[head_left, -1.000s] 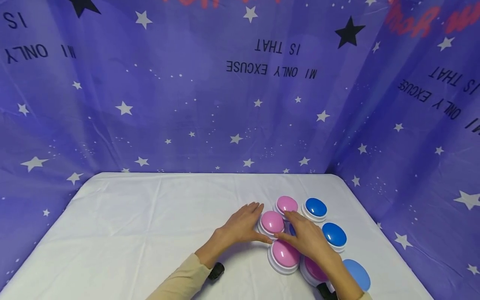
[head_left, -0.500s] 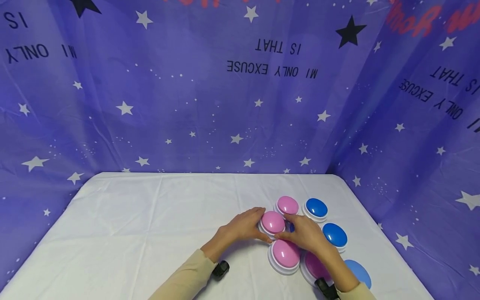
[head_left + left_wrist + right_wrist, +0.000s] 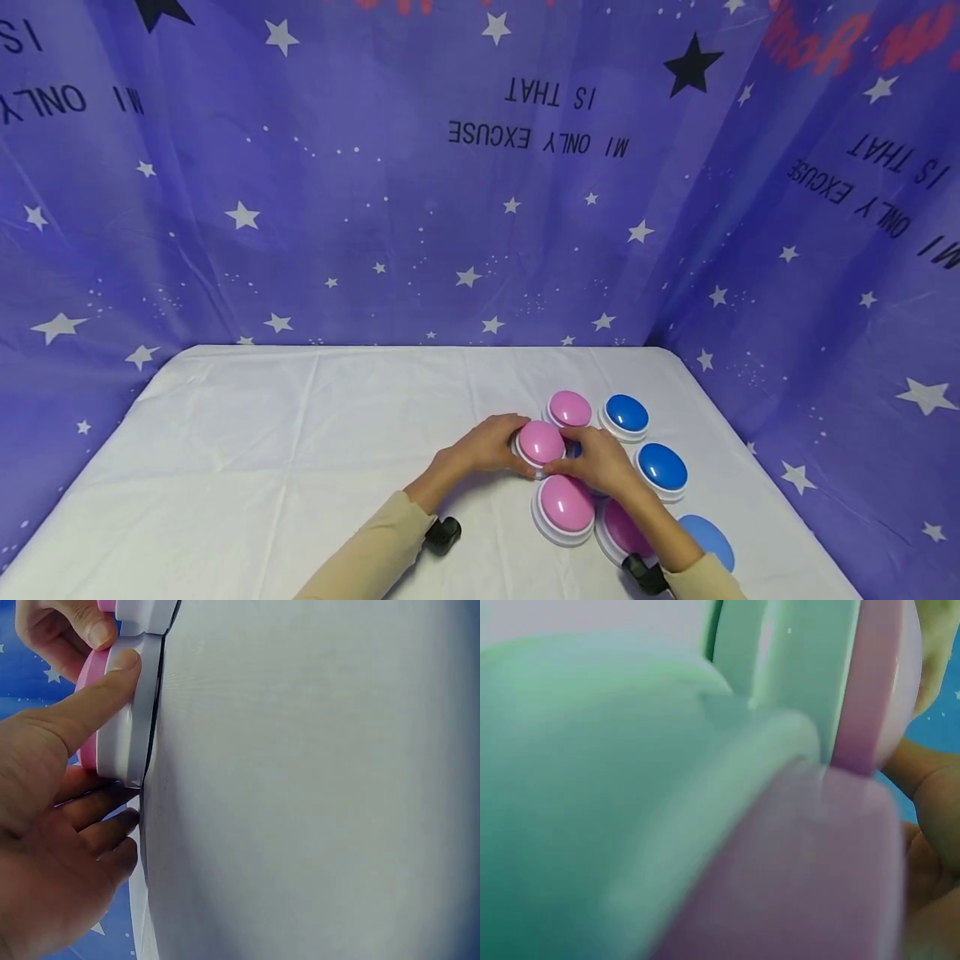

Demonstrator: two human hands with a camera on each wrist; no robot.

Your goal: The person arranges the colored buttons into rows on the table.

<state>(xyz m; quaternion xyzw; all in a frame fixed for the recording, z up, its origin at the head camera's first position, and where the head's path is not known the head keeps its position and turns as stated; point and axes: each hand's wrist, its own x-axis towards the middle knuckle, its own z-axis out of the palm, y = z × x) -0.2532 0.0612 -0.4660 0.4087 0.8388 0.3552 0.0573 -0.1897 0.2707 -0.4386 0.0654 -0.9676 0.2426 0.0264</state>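
Observation:
A pink-domed push button (image 3: 541,442) on a round white base sits between my two hands. My left hand (image 3: 486,446) grips its left side; in the left wrist view the thumb (image 3: 105,701) lies along the base (image 3: 120,746), with fingers on the opposite side. From the right, my right hand (image 3: 600,462) holds the same button, thumb in front and index finger behind. Another pink button (image 3: 567,505) stands just in front and looms large in the right wrist view. Behind is a further pink button (image 3: 570,409). A dark blue dome (image 3: 576,450) is mostly hidden by my right hand.
Right of my hands stand blue buttons, one far back (image 3: 627,414) and one nearer (image 3: 663,468). A light blue button (image 3: 707,542) and a magenta button (image 3: 626,529) are partly covered by my right forearm. White cloth (image 3: 300,467) covers the table; starry purple curtains (image 3: 420,233) enclose it.
Both hands have closed in on the pink button from either side, fingers drawing down to its base. The other buttons keep their places; the head view has shifted slightly.

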